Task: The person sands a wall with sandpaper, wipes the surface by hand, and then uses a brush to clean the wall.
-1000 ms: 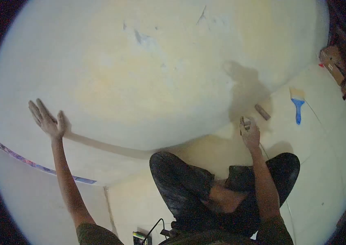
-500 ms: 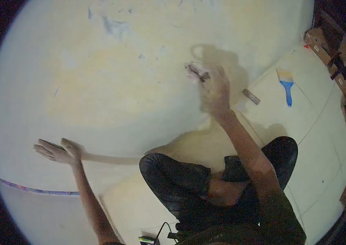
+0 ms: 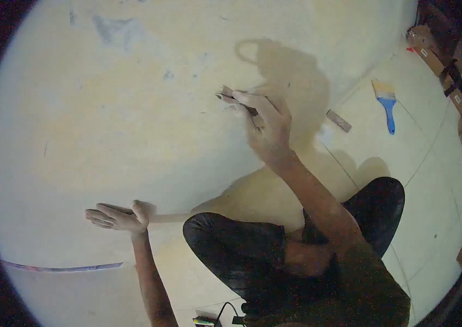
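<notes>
My right hand (image 3: 266, 122), whitened with dust, pinches a folded piece of sandpaper (image 3: 226, 94) whose curled end sticks out past the fingertips. It is close against the pale wall (image 3: 133, 120), which has yellowish, whitish and grey-blue patches; the hand's shadow falls beside it. Lower on the left, my left hand (image 3: 119, 217) is open, fingers stretched out to the left and thumb raised, also dusty. It holds nothing and is over the lower part of the wall.
A paintbrush (image 3: 386, 106) with a blue handle lies on the tiled floor (image 3: 421, 207). Near it, by the wall's foot, is a small brownish rectangular piece (image 3: 339, 121). Cardboard boxes (image 3: 427, 57) line the right side. A purplish strip (image 3: 62, 268) runs at lower left. A cabled device (image 3: 206, 321) sits below.
My right hand has shifted left and turned, showing more of the sandpaper. My left hand has moved right and slightly down, still open. The view has shifted a little.
</notes>
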Available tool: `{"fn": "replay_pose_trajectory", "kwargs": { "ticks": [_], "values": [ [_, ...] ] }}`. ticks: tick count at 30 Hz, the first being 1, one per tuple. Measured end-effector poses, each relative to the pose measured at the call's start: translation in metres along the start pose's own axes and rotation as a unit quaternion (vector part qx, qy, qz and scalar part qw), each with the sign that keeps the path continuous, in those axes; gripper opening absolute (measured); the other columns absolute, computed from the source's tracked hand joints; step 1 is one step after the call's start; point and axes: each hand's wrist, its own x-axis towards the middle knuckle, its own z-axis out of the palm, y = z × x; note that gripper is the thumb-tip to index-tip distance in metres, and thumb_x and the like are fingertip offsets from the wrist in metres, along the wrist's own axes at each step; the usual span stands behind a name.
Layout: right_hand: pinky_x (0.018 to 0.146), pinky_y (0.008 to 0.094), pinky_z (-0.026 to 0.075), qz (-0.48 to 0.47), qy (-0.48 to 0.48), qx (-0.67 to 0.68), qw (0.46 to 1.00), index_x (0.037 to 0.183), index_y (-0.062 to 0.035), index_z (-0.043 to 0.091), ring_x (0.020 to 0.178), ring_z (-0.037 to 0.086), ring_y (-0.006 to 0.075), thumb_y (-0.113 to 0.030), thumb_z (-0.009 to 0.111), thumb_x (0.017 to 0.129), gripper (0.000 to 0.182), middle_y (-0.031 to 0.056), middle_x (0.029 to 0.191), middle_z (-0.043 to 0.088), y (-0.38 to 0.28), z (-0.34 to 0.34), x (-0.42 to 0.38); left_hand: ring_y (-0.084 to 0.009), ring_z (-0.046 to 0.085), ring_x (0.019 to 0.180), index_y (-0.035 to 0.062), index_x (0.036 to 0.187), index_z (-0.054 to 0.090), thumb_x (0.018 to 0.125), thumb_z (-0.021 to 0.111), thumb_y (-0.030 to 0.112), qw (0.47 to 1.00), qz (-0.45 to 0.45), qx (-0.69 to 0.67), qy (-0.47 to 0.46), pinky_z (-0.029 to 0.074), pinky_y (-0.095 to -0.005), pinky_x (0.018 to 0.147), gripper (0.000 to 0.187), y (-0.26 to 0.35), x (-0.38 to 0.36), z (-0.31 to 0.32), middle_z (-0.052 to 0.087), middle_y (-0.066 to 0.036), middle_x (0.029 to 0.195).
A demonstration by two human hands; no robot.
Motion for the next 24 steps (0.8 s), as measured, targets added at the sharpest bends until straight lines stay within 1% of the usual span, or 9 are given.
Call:
{"fn": "replay_pose_trajectory", "kwargs": {
  "ticks": [3, 6, 8, 9, 12, 15, 18, 21, 24],
  "values": [
    [0.082, 0.0416, 0.051, -0.052, 0.014, -0.01, 0.998, 0.113, -0.0164, 0.074, 0.091, 0.066, 0.0276, -0.002, 0.077, 0.08, 0.036, 0.0046, 0.097, 0.068, 0.006, 0.008, -0.016, -0.0471, 0.0, 0.156, -0.0021, 0.163, 0.006, 0.093, 0.045, 0.072, 1.0, 0.016, -0.006, -0.016, 0.002, -0.065, 0.122, 0.109, -0.011, -0.009, 0.0, 0.0, -0.031, 0.168],
    [0.081, 0.0341, 0.048, -0.008, -0.076, -0.015, 0.997, 0.106, -0.0099, 0.073, 0.092, 0.066, 0.0207, 0.002, 0.076, 0.082, 0.027, 0.0058, 0.099, 0.072, 0.035, -0.007, -0.072, -0.0474, -0.001, 0.156, -0.0035, 0.162, 0.005, 0.089, 0.05, 0.076, 0.999, 0.036, -0.003, -0.037, 0.002, -0.0664, 0.121, 0.117, -0.011, -0.01, -0.007, -0.001, -0.032, 0.168],
    [0.083, 0.0346, 0.046, 0.0, -0.092, -0.061, 0.994, 0.107, -0.0118, 0.074, 0.092, 0.066, 0.0205, 0.001, 0.078, 0.081, 0.029, 0.0039, 0.097, 0.071, 0.055, -0.014, -0.115, -0.0474, -0.003, 0.156, -0.0048, 0.162, 0.003, 0.086, 0.054, 0.077, 0.998, 0.041, -0.01, -0.049, 0.002, -0.0673, 0.12, 0.123, -0.003, -0.011, -0.008, -0.002, -0.032, 0.167],
    [0.085, 0.0349, 0.045, 0.006, -0.099, -0.085, 0.991, 0.107, -0.0128, 0.074, 0.092, 0.066, 0.0205, 0.0, 0.078, 0.081, 0.03, 0.0029, 0.096, 0.07, 0.061, -0.016, -0.125, -0.0473, -0.006, 0.156, -0.0074, 0.161, 0.0, 0.08, 0.059, 0.08, 0.997, 0.059, 0.007, -0.044, 0.002, -0.0671, 0.12, 0.133, 0.0, -0.015, -0.005, -0.005, -0.033, 0.167],
    [0.087, 0.0371, 0.043, -0.065, -0.018, -0.102, 0.992, 0.108, -0.0146, 0.074, 0.091, 0.066, 0.0206, -0.001, 0.078, 0.08, 0.031, 0.0018, 0.094, 0.069, 0.004, -0.01, -0.032, -0.0479, -0.008, 0.156, -0.0088, 0.16, -0.003, 0.075, 0.061, 0.086, 0.998, 0.023, -0.007, -0.063, 0.002, -0.067, 0.12, 0.142, 0.011, -0.03, -0.001, -0.007, -0.034, 0.166],
    [0.085, 0.0384, 0.043, -0.099, 0.03, -0.048, 0.994, 0.108, -0.0156, 0.074, 0.09, 0.066, 0.0205, 0.0, 0.078, 0.079, 0.033, 0.0015, 0.096, 0.069, -0.013, 0.011, 0.033, -0.0497, -0.01, 0.155, -0.008, 0.16, -0.004, 0.067, 0.066, 0.088, 0.997, 0.0, -0.023, -0.071, 0.003, -0.0683, 0.12, 0.151, 0.012, -0.035, 0.006, -0.009, -0.034, 0.166],
    [0.085, 0.0385, 0.042, -0.123, -0.016, -0.064, 0.99, 0.107, -0.0166, 0.075, 0.091, 0.065, 0.0204, -0.001, 0.079, 0.078, 0.033, 0.0003, 0.099, 0.069, 0.001, 0.017, 0.005, -0.0512, -0.012, 0.154, -0.0063, 0.16, -0.008, 0.061, 0.07, 0.089, 0.994, -0.051, -0.035, -0.086, 0.003, -0.0699, 0.119, 0.158, 0.02, -0.036, 0.013, -0.011, -0.034, 0.166],
    [0.084, 0.0387, 0.043, -0.07, -0.118, -0.121, 0.983, 0.108, -0.0178, 0.075, 0.091, 0.065, 0.021, 0.0, 0.078, 0.078, 0.035, -0.001, 0.102, 0.07, 0.027, 0.015, -0.077, -0.0529, -0.014, 0.153, -0.0048, 0.159, -0.014, 0.056, 0.072, 0.091, 0.986, -0.104, -0.046, -0.118, 0.002, -0.072, 0.118, 0.165, 0.03, -0.043, 0.013, -0.014, -0.034, 0.165],
    [0.085, 0.0392, 0.042, -0.053, -0.104, -0.156, 0.981, 0.106, -0.0184, 0.075, 0.092, 0.066, 0.0208, 0.0, 0.077, 0.078, 0.034, -0.0018, 0.101, 0.07, -0.02, 0.034, -0.051, -0.0564, -0.016, 0.151, -0.0036, 0.158, -0.019, 0.049, 0.072, 0.095, 0.98, -0.137, -0.057, -0.135, 0.001, -0.0751, 0.116, 0.173, 0.025, -0.046, 0.029, -0.02, -0.035, 0.163]
  ]
}}
